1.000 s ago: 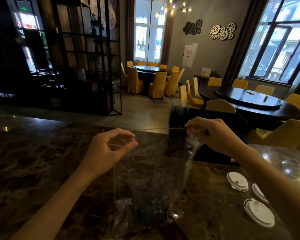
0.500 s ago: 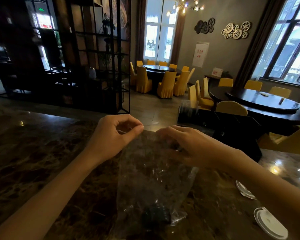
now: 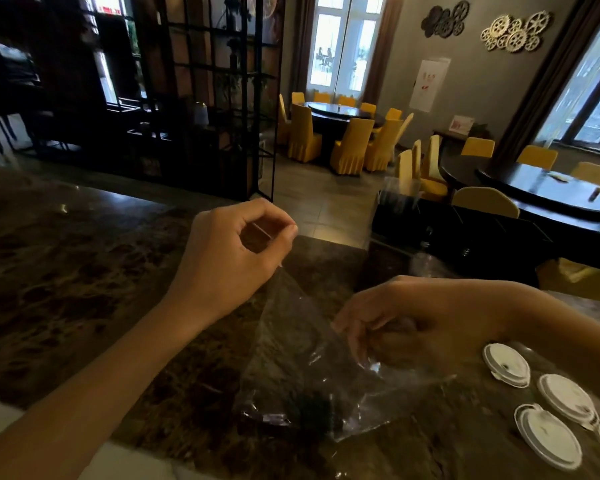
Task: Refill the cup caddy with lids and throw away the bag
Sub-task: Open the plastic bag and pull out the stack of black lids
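Dim restaurant dining room out back, yellow chairs (image 3: pixel 352 143) round dark tables, and up front a brown marble counter (image 3: pixel 84 278) where it's all happening. Black cup caddy (image 3: pixel 440 233) sits at the counter's far edge, well past the hands. Clear plastic bag (image 3: pixel 312 358) is draped across the marble between the two arms, with a dark stack of lids (image 3: pixel 312 408) sunk in its bottom corner. Left hand (image 3: pixel 229 258) is up, thumb and forefinger pinching the bag's top edge. Right hand (image 3: pixel 416 327) is lower, fingers curled into the film on the mouth's other side. Four white lids (image 3: pixel 548 434) lie loose at right. That bag's gonna be flimsy, slick and near weightless, so I'd keep hold of the rim; the lids look light and a bit crushable.
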### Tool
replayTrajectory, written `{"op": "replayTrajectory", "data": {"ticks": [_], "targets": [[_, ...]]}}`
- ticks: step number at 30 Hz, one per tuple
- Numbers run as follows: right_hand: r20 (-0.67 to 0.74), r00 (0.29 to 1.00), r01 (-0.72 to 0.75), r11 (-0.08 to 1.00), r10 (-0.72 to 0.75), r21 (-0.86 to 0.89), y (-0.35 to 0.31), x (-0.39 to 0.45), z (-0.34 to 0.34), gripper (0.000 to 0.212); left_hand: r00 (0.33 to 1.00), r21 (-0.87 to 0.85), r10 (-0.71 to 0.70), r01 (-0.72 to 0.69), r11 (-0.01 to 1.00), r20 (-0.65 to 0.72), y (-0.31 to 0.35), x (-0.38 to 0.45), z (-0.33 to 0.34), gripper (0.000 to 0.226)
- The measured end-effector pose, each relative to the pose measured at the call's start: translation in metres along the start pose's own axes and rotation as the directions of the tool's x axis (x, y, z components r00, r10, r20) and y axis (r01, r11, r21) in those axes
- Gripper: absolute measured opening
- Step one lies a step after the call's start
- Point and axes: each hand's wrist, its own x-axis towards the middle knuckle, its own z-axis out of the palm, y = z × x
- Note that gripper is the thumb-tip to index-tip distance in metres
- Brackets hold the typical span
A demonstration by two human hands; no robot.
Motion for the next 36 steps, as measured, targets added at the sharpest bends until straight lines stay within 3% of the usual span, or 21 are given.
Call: {"op": "replayTrajectory", "data": {"ticks": [3, 7, 13, 16, 19, 22, 24, 26, 30, 34, 36], "targets": [[0.072, 0.996, -0.056, 0.995, 0.051, 0.076, 0.0, -0.001, 0.009, 0.03, 0.999, 0.018, 0.047, -0.046, 0.999, -0.025, 0.013, -0.013, 0.001, 0.01], [-0.017, 0.996, -0.084, 0.987, 0.082, -0.136, 0.002, 0.006, 0.024, 0.017, 0.997, -0.004, 0.073, -0.073, 0.997, -0.003, 0.024, -0.024, 0.002, 0.011], [-0.076, 0.984, -0.174, 0.951, 0.16, -0.257, -0.007, 0.017, 0.035, 0.03, 0.998, -0.003, 0.055, -0.055, 0.998, 0.005, 0.027, -0.032, 0.0, 0.019], [-0.144, 0.978, -0.193, 0.906, 0.148, -0.377, -0.017, 0.015, 0.033, 0.029, 0.992, 0.183, 0.125, -0.118, 0.976, -0.026, 0.025, -0.034, -0.003, 0.034], [-0.252, 0.957, -0.262, 0.793, 0.142, -0.549, -0.025, 0.01, 0.026, 0.053, 0.954, 0.37, 0.298, -0.289, 0.883, 0.034, 0.037, -0.028, -0.009, 0.031], [-0.313, 0.943, -0.302, 0.692, 0.115, -0.656, -0.03, 0.001, 0.019, 0.075, 0.791, 0.365, 0.518, -0.61, 0.703, 0.325, 0.058, -0.015, -0.013, 0.026], [-0.332, 0.938, -0.313, 0.651, 0.098, -0.691, -0.033, -0.003, 0.016, 0.085, 0.683, 0.311, 0.502, -0.708, 0.634, 0.531, 0.07, -0.003, -0.008, 0.023], [-0.317, 0.942, -0.317, 0.616, 0.114, -0.721, -0.035, -0.006, 0.015, 0.089, 0.618, 0.341, 0.38, -0.738, 0.582, 0.688, 0.08, 0.016, 0.002, 0.017], [-0.297, 0.942, -0.329, 0.59, 0.153, -0.737, -0.035, -0.007, 0.013, 0.088, 0.506, 0.378, 0.175, -0.795, 0.474, 0.845, 0.079, 0.041, 0.025, 0.023], [-0.245, 0.953, -0.3, 0.647, 0.176, -0.701, -0.019, -0.003, 0.011, 0.056, 0.307, 0.218, 0.169, -0.888, 0.406, 0.937, 0.063, 0.042, 0.031, 0.03], [-0.249, 0.954, -0.298, 0.628, 0.168, -0.719, -0.011, -0.003, 0.013, 0.052, 0.224, 0.161, 0.152, -0.925, 0.344, 0.963, 0.052, 0.036, 0.031, 0.038]]}}
